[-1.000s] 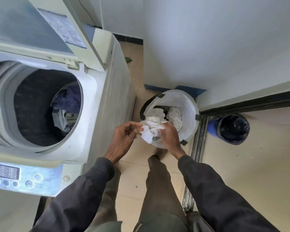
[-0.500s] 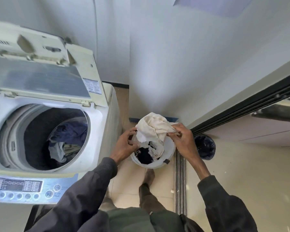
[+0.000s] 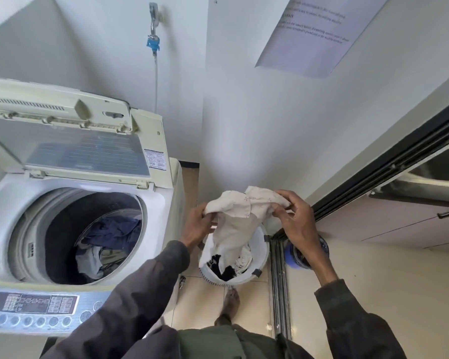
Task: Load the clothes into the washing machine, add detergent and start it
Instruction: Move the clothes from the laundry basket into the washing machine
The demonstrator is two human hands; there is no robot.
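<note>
stage: mid-loading I'd say. No detergent in view anywhere, and the control panel (image 3: pixel 34 304) isn't being touched.

what's in hand: a cream garment (image 3: pixel 240 218), lifted straight above the laundry basket (image 3: pixel 246 277). Its lower end trails down into the basket.

left hand (image 3: pixel 198 226): over the basket's left rim, fingers curled round the left edge of the cloth.

right hand (image 3: pixel 294 218): above the basket's right rim, fingertips (image 3: pixel 283 198) and thumb pinching the top right edge.

cloth vs fingers: it's stretched between the two grips, so the bulk hangs below and between the fingers, not bunched in a palm.

why hold it like that: my guess is spreading it out to untangle or check it before it goes in.

washing machine (image 3: pixel 163 203): right next to the basket, on its left. The lid (image 3: pixel 83 149) is propped up, so the drum is open for the drop.

already in: dark blue and grey clothes (image 3: pixel 109 234) in the drum.

left to go: dark stuff (image 3: pixel 222 265) down in the basket.

also there: blue bin (image 3: pixel 290 257) just right of the basket.
</note>
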